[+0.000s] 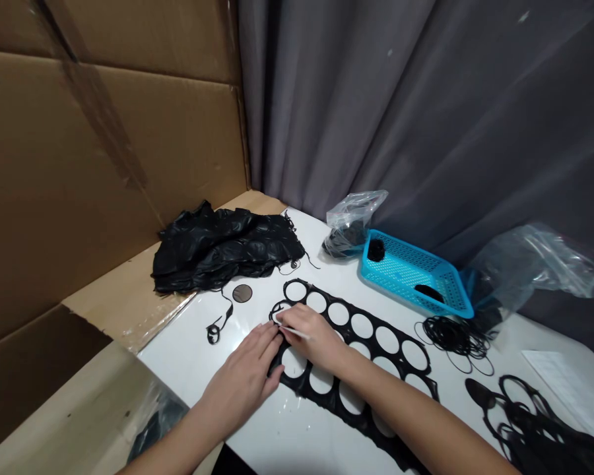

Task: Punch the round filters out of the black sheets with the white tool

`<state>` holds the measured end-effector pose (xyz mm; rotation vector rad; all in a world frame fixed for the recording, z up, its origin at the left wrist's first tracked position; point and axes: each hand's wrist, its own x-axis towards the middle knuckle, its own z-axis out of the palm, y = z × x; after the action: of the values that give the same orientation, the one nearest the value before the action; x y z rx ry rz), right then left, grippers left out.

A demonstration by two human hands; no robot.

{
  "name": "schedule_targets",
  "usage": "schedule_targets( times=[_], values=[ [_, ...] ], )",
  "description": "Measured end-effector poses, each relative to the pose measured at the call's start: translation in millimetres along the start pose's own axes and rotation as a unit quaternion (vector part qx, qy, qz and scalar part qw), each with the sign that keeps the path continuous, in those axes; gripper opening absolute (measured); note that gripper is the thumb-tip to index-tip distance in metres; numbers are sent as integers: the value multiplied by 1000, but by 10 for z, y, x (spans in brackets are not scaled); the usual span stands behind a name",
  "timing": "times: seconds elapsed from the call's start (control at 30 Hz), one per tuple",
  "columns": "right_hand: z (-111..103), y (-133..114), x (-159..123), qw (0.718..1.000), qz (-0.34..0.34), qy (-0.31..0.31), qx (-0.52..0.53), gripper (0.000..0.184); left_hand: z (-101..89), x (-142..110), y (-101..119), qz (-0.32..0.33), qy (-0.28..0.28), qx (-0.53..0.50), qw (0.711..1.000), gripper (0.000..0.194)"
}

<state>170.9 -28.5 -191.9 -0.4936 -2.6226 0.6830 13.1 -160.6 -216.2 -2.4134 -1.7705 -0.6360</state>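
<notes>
Left hand [242, 369]: spread and unclamped, thumb apart, my fingertips resting at the left end of the holed black sheet.
Right hand [311, 333]: closed on a slim white tool [297, 332], close beside my left fingertips; its working tip was too hidden to make out.
Black sheet [307, 377]: lay on the white bench [267, 429], its left end under my hands, its far right end running beneath my right forearm.
Good handling: the webs between the holes looked thin and stretchy, so I judged that steady fingers beside the tip and short, shallow strokes suited them best.
Low plastic bag [158, 419]: sat below the bench edge at my left, something dark inside, too unclear to name.
Blue basket [400, 297]: stood beyond the sheet, with a black coil [376, 251] in its far left corner and a dark flat piece [429, 293] toward the right; most of its floor showed.
Right clear bag [534, 264]: slumped beside the basket, dark material low in it.
Left clear bag [357, 210]: stood past the basket's left end, dark pieces bunched at its bottom.
</notes>
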Motion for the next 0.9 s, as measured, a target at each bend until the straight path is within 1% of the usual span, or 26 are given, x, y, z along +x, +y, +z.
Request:
schedule_targets(
  times=[0.07,0.1,0.13,0.2,0.27,0.3,0.33,0.4,0.43,0.5,0.6,0.7,0.77,0.9],
  values=[
    [-23,22,24,993,-34,-21,-108,11,-4,9,0,-5,2,-8,1000,43],
    [-58,62,48,989,-29,-10,-147,11,-9,15,2,-7,4,-12,1000,41],
    [-111,121,79,985,-7,18,-173,11,-15,20,5,-9,4,-16,1000,40],
    [-263,275,141,973,67,115,-191,13,-27,27,12,-12,6,-21,1000,39],
    [-443,427,178,954,137,209,-166,16,-31,28,18,-15,10,-28,999,39],
    [-526,483,179,947,163,241,-139,16,-30,27,18,-18,11,-32,999,39],
    [-593,521,170,941,184,263,-104,16,-30,26,15,-20,13,-36,999,39],
    [-666,534,122,936,215,277,-22,16,-38,24,2,-22,15,-42,999,38],
    [-667,513,89,934,229,272,23,16,-50,23,-7,-21,18,-45,999,37],
    [-604,423,16,930,249,246,113,19,-91,14,-22,-20,34,-50,998,33],
    [-407,201,-89,927,257,176,210,18,-173,-42,-12,-24,63,-54,996,22],
    [-200,-61,-166,939,227,96,238,12,-233,-161,59,-16,71,-41,996,18],
    [-98,-209,-197,946,204,56,246,9,-250,-253,123,-8,72,-26,997,19],
    [15,-360,-222,950,173,20,260,9,-250,-381,202,-6,70,3,998,24]
  ],
)
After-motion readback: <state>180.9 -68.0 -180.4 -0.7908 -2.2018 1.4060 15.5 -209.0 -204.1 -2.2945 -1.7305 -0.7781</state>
